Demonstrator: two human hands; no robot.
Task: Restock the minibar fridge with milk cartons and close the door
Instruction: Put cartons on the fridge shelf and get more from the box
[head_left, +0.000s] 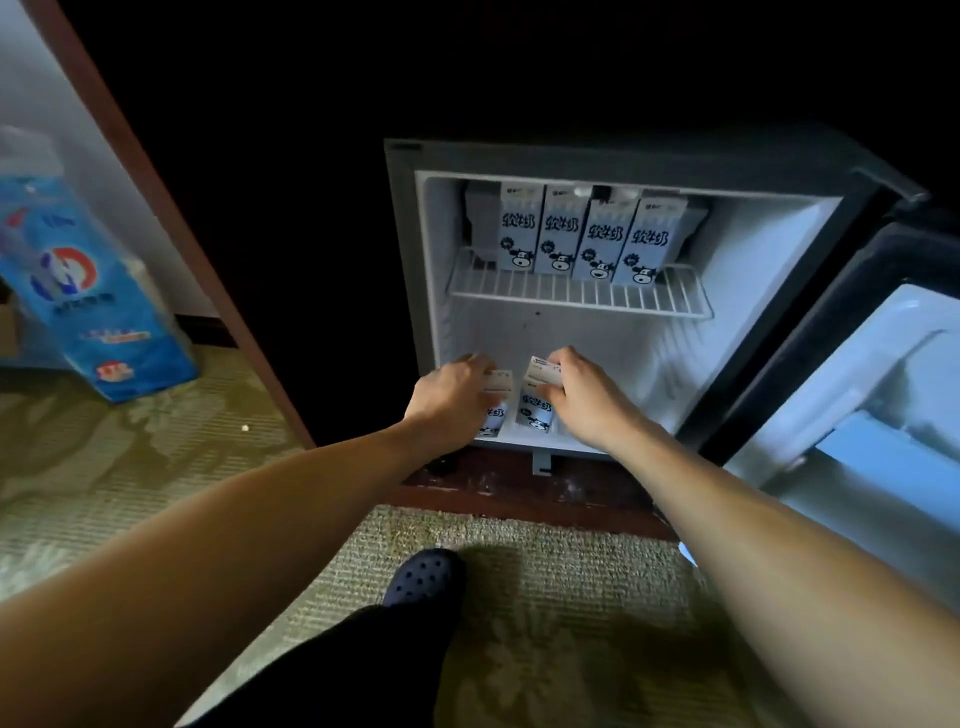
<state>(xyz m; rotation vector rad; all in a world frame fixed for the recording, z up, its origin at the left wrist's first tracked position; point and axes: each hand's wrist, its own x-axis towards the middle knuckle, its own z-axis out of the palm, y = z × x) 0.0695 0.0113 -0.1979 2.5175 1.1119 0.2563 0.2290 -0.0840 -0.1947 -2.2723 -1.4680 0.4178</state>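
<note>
The minibar fridge (431, 270) stands open, its door (883, 395) swung out to the right. Several blue-and-white milk cartons with a cow print (592, 239) stand in a row on the wire shelf (571, 299). On the fridge floor, near the front edge, my left hand (452, 395) grips the top of one milk carton (493, 413). My right hand (582, 400) grips a second carton (535, 408) just beside it. Both cartons stand upright and close together.
A large blue plastic package (88, 280) leans on the carpet at the left, beside a brown cabinet edge (208, 270). A wooden base (519, 488) runs under the fridge. My dark shoe (423, 577) rests on the carpet in front.
</note>
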